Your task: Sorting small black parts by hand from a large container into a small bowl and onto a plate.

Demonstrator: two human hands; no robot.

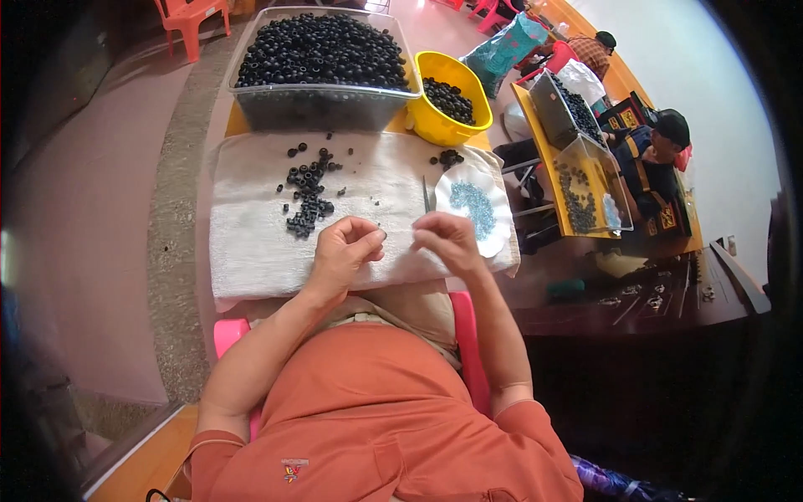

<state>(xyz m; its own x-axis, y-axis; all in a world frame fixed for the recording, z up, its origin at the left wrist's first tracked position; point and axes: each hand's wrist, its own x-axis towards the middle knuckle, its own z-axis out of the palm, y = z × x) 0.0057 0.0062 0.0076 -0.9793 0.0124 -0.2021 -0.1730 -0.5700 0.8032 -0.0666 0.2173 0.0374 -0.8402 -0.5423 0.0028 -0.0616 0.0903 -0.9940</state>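
Note:
Over the white cloth, my left hand is closed in a pinch, with a small black part just showing at its fingertips. My right hand is pinched too, a short gap to the right; whatever it holds is too small to make out. Beside it lies a white fluted dish with tiny pale-blue pieces. A thin dark pointed tool rests left of the dish. Loose small black round parts are scattered beyond my left hand, and a few more sit above the dish.
A clear bin heaped with black parts and a yellow basin of them stand at the table's far side. To the right, a person sits by another table with bins. An orange chair stands far left.

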